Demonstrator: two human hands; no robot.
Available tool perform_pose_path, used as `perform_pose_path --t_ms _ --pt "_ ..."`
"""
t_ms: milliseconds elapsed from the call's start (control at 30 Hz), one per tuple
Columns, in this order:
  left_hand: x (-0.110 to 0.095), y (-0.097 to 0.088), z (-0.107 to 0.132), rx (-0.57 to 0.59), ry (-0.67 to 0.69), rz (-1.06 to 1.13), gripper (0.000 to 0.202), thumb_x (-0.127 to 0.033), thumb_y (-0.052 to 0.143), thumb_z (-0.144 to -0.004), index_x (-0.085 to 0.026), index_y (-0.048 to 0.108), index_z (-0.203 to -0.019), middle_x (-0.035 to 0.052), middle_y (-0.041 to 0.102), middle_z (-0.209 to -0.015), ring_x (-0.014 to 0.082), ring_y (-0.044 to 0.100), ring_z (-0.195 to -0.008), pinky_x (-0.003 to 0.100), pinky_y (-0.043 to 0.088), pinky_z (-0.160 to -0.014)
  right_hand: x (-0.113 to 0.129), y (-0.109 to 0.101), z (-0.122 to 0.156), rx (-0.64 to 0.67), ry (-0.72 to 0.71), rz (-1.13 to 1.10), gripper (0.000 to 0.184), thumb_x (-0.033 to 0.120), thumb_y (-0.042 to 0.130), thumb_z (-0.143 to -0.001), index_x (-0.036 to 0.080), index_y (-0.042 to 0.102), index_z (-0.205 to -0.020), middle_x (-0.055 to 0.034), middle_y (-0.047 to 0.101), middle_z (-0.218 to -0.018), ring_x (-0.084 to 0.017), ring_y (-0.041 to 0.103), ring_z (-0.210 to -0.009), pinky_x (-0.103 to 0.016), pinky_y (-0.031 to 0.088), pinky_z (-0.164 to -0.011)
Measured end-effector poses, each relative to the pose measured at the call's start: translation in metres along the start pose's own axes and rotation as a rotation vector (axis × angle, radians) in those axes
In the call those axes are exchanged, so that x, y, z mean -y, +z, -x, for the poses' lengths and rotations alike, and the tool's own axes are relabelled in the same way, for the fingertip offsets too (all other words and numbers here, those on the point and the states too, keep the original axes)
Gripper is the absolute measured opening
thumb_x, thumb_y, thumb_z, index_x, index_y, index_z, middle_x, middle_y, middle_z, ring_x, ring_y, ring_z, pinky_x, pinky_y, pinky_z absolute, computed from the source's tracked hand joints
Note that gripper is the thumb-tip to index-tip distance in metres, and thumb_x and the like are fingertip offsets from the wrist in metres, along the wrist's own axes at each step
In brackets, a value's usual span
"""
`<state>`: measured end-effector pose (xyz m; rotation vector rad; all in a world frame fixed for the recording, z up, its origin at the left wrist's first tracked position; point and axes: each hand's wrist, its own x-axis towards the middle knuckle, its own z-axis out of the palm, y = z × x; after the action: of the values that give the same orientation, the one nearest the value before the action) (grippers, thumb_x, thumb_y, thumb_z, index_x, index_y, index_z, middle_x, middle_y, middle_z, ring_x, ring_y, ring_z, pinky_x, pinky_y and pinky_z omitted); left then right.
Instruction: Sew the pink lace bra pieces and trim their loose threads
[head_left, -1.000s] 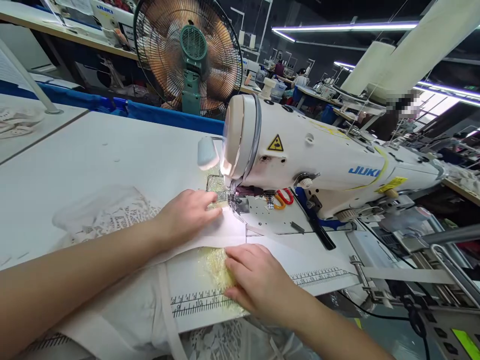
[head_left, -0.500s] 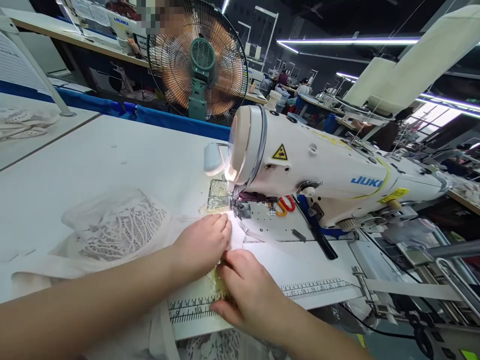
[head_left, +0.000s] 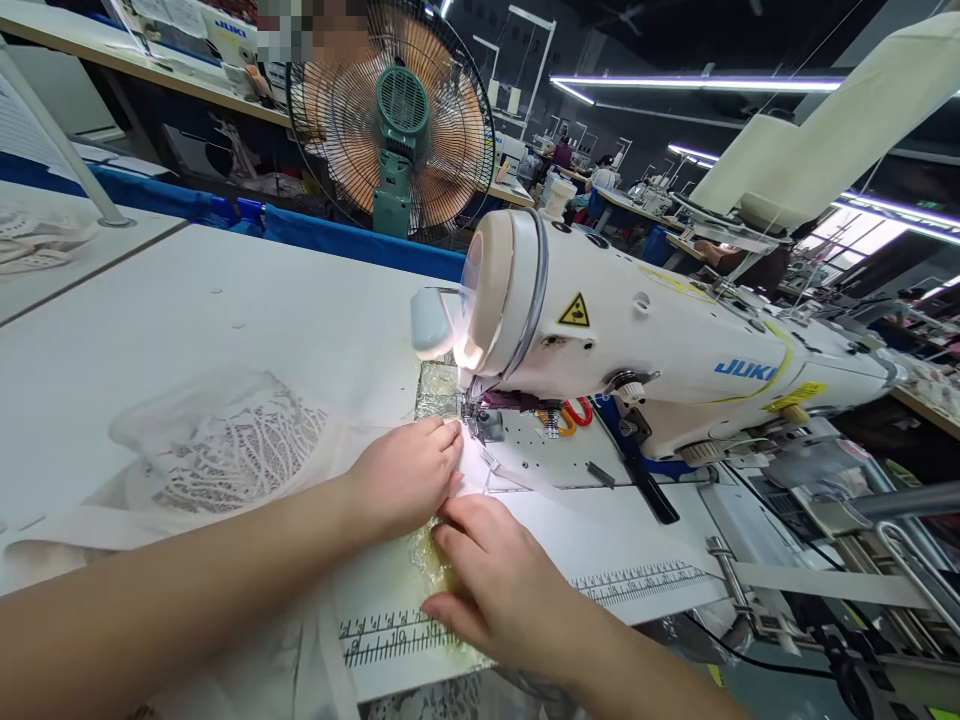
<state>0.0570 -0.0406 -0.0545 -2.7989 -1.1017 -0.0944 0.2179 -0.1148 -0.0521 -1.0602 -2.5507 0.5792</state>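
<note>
At the needle area of a white sewing machine (head_left: 517, 300), my left hand (head_left: 405, 475) has its fingers pressed together on a piece of white fabric (head_left: 472, 462). Just below and to the right, my right hand (head_left: 499, 570) grips the near edge of that fabric with its fingertips, its thumb lower and apart. My fingertips almost meet, and the pinch itself is partly hidden. A pale garment with a lace panel (head_left: 247, 450) spreads over the table left of my left hand and hangs past the front edge. The presser foot (head_left: 476, 415) stands just beyond my left fingertips.
Red and orange scissor handles (head_left: 577, 412) lie behind the needle area, near a black strip (head_left: 656, 495). A printed ruler (head_left: 637, 585) runs along the table's front. A metal tape guide (head_left: 724, 575) is at right. Beyond the table stands a large fan (head_left: 401, 110).
The view has shifted slightly. Both hands keep nearly the same place at the needle, and the lace part of the garment appears a little further left.
</note>
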Motion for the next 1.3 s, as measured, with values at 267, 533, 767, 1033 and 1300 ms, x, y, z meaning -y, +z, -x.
perform_pose_path --t_ms 267,533,767,1033,1300 --pt "0.005 0.001 -0.002 -0.016 -0.013 0.061 0.037 -0.022 0.044 -0.088 -0.002 0.059 -0.115 0.021 0.06 -0.12 0.0307 0.057 -0.107 0.04 0.047 -0.088 -0.003 0.0 -0.002 -0.011 0.001 -0.005 0.027 0.028 0.061 -0.079 0.015 0.056 -0.101 -0.0133 0.055 -0.116 -0.026 0.049 -0.106 -0.04 0.045 -0.09" --pt "0.005 0.006 0.003 -0.008 -0.063 0.125 0.042 -0.025 0.043 -0.091 -0.002 0.053 -0.125 0.0193 0.054 -0.13 0.0321 0.051 -0.117 0.043 0.043 -0.097 -0.015 -0.012 0.011 -0.159 0.032 0.112 0.026 0.024 0.056 -0.082 0.016 0.055 -0.107 -0.015 0.057 -0.119 -0.028 0.05 -0.111 -0.045 0.045 -0.093" --pt "0.005 0.009 0.004 0.003 -0.05 0.116 0.044 -0.026 0.041 -0.092 -0.002 0.051 -0.126 0.0195 0.051 -0.133 0.0328 0.049 -0.12 0.044 0.041 -0.099 -0.022 -0.004 0.021 -0.143 0.078 0.175 0.034 0.03 0.058 -0.082 0.015 0.056 -0.112 -0.015 0.057 -0.123 -0.028 0.051 -0.114 -0.045 0.045 -0.096" --pt "0.026 0.006 -0.001 -0.044 0.063 0.012 0.034 -0.024 0.047 -0.089 -0.008 0.06 -0.116 0.0158 0.057 -0.128 0.0296 0.054 -0.114 0.04 0.045 -0.091 -0.019 0.005 0.011 -0.133 0.026 0.189 0.036 0.034 0.055 -0.084 0.01 0.055 -0.111 -0.02 0.053 -0.127 -0.03 0.046 -0.12 -0.046 0.042 -0.1" --pt "-0.01 -0.006 0.02 -0.072 0.104 -0.091 0.022 -0.012 0.052 -0.08 -0.011 0.068 -0.096 0.0133 0.068 -0.106 0.0234 0.059 -0.074 0.035 0.043 -0.059 -0.014 0.005 0.0 -0.132 -0.085 0.11 0.032 0.029 0.051 -0.084 0.006 0.058 -0.106 -0.0185 0.058 -0.116 -0.029 0.049 -0.114 -0.042 0.041 -0.099"
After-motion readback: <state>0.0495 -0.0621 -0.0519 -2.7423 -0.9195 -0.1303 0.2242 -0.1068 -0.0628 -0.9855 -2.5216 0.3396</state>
